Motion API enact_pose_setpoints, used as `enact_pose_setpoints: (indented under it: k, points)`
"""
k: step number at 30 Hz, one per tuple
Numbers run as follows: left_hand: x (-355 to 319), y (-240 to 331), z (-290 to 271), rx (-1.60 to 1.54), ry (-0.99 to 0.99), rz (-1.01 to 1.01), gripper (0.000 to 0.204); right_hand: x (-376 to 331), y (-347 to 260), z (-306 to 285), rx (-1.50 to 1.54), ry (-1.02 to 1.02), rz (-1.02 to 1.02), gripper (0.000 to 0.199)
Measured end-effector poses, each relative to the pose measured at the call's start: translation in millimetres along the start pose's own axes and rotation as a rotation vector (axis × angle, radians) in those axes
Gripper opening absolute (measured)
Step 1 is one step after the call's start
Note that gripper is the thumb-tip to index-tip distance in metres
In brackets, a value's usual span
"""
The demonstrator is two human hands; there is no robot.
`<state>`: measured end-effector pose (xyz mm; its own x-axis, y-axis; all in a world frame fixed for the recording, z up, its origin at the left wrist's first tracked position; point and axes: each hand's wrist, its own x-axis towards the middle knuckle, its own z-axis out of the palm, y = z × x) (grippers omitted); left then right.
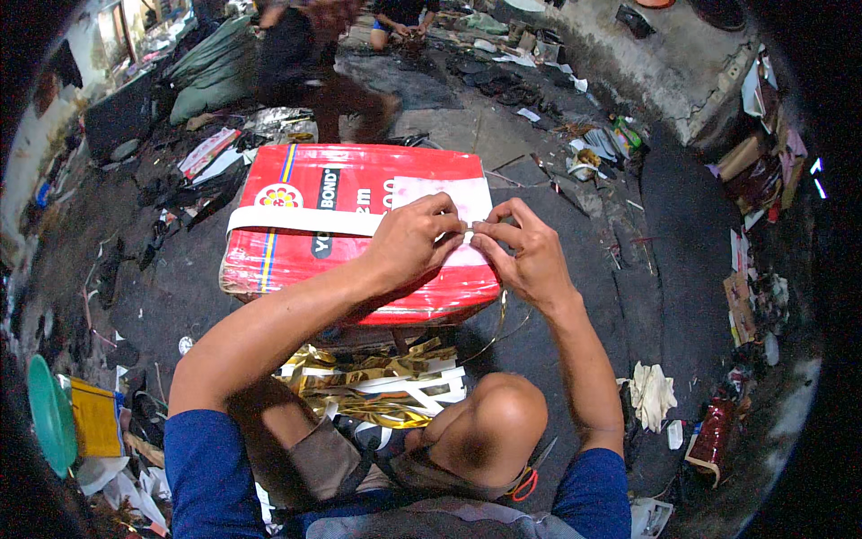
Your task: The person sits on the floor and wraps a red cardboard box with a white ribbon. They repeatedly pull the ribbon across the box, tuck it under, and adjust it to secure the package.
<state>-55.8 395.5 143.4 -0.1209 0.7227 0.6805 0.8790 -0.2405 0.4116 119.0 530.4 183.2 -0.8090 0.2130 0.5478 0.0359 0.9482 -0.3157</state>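
Note:
A red carton (359,296) wrapped in shiny film lies in front of me. Over its top runs a flat white strip (301,220), passing beneath my left hand (415,238). The fingers of that hand are pinched together, meeting those of my right hand (530,256), which is closed in a pinch too. Between the fingertips shows a small pale piece (468,236); whether it belongs to the white strip is hidden. Under both hands lies a pinkish-white sheet (462,190). A thin gold strand (499,328) hangs below my right hand.
Gold and white strips (386,386) are heaped between the carton and my legs. Orange-handled scissors (526,485) lie beside my knee. At left stands a green basin (49,418); at right lies a cream cloth (652,395). Two people are beyond the carton, amid scattered scraps.

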Motion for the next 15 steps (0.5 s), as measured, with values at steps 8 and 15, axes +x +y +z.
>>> enact_pose_setpoints:
  k: [8,15]
  points:
    - [9.2,-4.9,-5.0,-0.215,-0.069,-0.259,0.021,3.4,8.5,-3.1,0.097,0.002,0.02,0.021]
    - [6.4,-0.9,-5.7,-0.221,-0.037,-0.238,0.016,1.6,4.7,3.9,0.173,0.056,0.162,0.019]
